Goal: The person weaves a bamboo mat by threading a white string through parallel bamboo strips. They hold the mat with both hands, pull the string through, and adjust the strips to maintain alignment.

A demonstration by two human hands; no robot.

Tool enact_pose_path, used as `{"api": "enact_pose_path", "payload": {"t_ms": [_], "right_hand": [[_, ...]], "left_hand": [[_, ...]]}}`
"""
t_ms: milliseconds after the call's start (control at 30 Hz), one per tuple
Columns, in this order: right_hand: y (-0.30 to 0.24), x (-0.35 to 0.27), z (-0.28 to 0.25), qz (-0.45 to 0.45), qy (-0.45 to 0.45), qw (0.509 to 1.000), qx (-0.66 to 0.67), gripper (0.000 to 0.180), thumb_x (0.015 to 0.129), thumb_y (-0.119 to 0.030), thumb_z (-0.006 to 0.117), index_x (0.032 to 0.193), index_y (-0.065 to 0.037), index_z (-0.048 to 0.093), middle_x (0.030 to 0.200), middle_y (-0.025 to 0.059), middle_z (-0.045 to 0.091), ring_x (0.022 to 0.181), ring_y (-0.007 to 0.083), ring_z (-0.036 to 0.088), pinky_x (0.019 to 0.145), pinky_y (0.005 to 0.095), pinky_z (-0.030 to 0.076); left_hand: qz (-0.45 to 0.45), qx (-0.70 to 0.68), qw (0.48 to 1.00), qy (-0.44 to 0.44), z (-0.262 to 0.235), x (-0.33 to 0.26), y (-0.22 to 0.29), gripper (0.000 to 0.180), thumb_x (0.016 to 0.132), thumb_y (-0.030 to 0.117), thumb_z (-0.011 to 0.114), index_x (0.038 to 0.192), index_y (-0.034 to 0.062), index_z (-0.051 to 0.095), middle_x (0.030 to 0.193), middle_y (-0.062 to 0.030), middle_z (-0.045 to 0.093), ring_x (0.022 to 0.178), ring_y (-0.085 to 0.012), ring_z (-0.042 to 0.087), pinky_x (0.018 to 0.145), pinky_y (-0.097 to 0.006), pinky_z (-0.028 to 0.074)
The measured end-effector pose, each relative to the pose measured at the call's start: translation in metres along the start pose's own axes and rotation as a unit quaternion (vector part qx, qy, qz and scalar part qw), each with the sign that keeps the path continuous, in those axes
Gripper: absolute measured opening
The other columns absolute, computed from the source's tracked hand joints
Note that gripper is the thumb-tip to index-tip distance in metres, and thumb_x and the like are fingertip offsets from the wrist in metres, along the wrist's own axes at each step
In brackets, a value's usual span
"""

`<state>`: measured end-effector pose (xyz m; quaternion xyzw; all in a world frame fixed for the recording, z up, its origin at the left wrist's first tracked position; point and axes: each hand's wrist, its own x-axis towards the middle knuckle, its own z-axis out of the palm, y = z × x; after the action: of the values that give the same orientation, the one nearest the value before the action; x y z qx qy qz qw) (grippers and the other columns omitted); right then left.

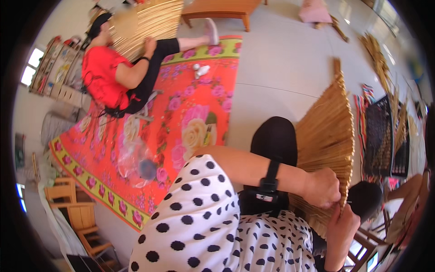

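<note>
A tan straw mat [324, 131] with closely set stalks and a braided edge stands fanned out across my lap, its narrow far tip pointing away. My left hand [322, 188] is closed at the braided edge, its knuckles up; a black band with a small device circles that wrist. Just below and right of it, my right hand [346, 223] pinches the same edge, the fingers pressed together. Both hands nearly touch. Whatever strand may lie inside the fingers is hidden.
To the left, a person in a red shirt [106, 75] sits on a flowered red rug [181, 131] with another straw mat [154, 22]. A clear plastic bag [136, 163] lies on the rug. At right stands a black crate [378, 136] by loose straw bundles [377, 59]. Another person's arm [403, 195] shows there.
</note>
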<state>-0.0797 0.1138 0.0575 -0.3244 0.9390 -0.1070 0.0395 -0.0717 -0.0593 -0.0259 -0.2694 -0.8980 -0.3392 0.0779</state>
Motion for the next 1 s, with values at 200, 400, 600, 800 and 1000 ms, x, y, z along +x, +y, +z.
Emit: {"api": "enact_pose_path", "payload": {"t_ms": [200, 400, 600, 800, 1000], "right_hand": [[0.009, -0.010, 0.005, -0.031, -0.003, 1.000, 0.000, 0.025, 0.092, -0.012, 0.058, 0.073, 0.003, 0.053, 0.062, 0.0265, 0.053, 0.063, 0.0474, 0.056, 0.055, 0.0524, 0.040], [0.061, -0.003, 0.000, 0.061, 0.026, 0.998, 0.017, 0.028, 0.094, -0.015, 0.059, 0.072, 0.002, 0.054, 0.063, 0.0249, 0.056, 0.060, 0.0434, 0.058, 0.051, 0.0485, 0.040], [0.020, 0.007, -0.012, 0.042, 0.007, 0.999, -0.006, 0.028, 0.088, -0.020, 0.064, 0.070, -0.001, 0.055, 0.061, 0.0243, 0.056, 0.063, 0.0444, 0.059, 0.054, 0.0510, 0.046], [0.041, -0.010, -0.011, 0.071, 0.049, 0.990, 0.114, 0.027, 0.090, -0.019, 0.068, 0.076, 0.002, 0.059, 0.053, 0.0142, 0.049, 0.045, 0.0281, 0.047, 0.046, 0.0359, 0.038], [0.039, 0.009, -0.011, 0.090, 0.018, 0.989, 0.114, 0.026, 0.089, -0.022, 0.069, 0.085, 0.004, 0.067, 0.055, 0.0149, 0.056, 0.046, 0.0288, 0.054, 0.048, 0.0346, 0.042]], "left_hand": [[0.035, -0.013, 0.999, 0.000, 0.003, -0.027, 0.004, 0.025, 0.073, 0.033, 0.064, 0.063, 0.0101, 0.068, 0.064, -0.0125, 0.066, 0.061, -0.0333, 0.066, 0.055, -0.045, 0.052], [-0.009, -0.033, 0.997, -0.071, -0.010, -0.114, -0.005, 0.021, 0.082, 0.030, 0.058, 0.072, 0.0116, 0.062, 0.069, -0.0081, 0.064, 0.064, -0.0293, 0.065, 0.054, -0.042, 0.051], [-0.078, -0.079, 0.966, 0.234, -0.057, -0.124, 0.009, 0.015, 0.085, 0.007, 0.068, 0.101, 0.0056, 0.069, 0.093, -0.0100, 0.069, 0.073, -0.0231, 0.068, 0.061, -0.031, 0.056], [-0.128, -0.288, 0.875, 0.367, -0.052, -0.106, 0.044, 0.017, 0.097, 0.004, 0.059, 0.111, -0.0037, 0.067, 0.091, -0.0138, 0.071, 0.064, -0.0132, 0.063, 0.058, -0.023, 0.052], [-0.069, -0.390, 0.828, 0.398, -0.064, -0.093, 0.032, 0.016, 0.097, 0.004, 0.059, 0.108, -0.0051, 0.066, 0.089, -0.0151, 0.070, 0.064, -0.0153, 0.063, 0.056, -0.023, 0.051]]}}
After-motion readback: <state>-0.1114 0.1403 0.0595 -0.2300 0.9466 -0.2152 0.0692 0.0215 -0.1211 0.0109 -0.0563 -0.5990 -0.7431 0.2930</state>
